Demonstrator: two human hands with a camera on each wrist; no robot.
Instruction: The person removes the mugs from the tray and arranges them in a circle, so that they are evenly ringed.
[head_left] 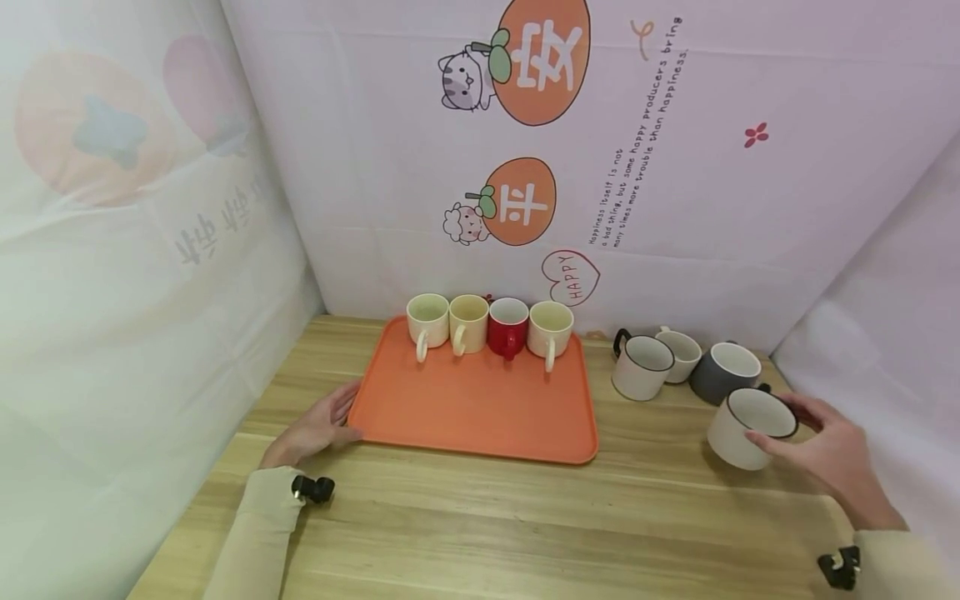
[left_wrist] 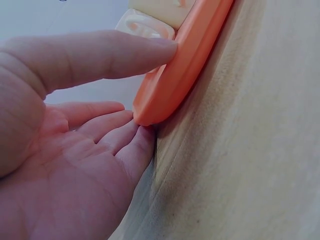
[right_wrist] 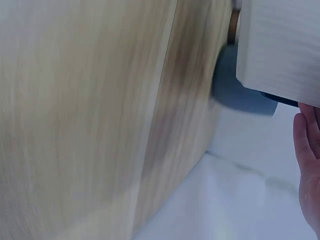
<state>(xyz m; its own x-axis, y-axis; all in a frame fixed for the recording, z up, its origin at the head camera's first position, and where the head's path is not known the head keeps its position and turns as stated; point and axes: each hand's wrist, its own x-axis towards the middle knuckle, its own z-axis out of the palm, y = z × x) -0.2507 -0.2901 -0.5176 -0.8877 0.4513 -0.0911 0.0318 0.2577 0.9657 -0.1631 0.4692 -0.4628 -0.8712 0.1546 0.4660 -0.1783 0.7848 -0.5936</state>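
In the head view my right hand [head_left: 832,446] grips a white mug [head_left: 738,442] with a dark rim, thumb on its near side and fingers behind. The right wrist view shows this mug [right_wrist: 280,45] raised off the table, beside a dark grey mug [right_wrist: 240,90]. My left hand [head_left: 318,425] touches the left edge of an orange tray [head_left: 480,408] near its front corner. Seen from the left wrist, its fingers lie fairly straight against the tray rim [left_wrist: 170,90]. Along the tray's back stand a pale mug [head_left: 428,325], a yellow mug [head_left: 471,329], a red mug [head_left: 504,337] and a cream mug [head_left: 546,337].
Right of the tray, on the wooden table [head_left: 510,525], stand a white mug with a black handle [head_left: 637,379], a small white mug [head_left: 684,362] and the dark grey mug [head_left: 712,379]. Printed white cloth [head_left: 375,167] encloses the back and sides.
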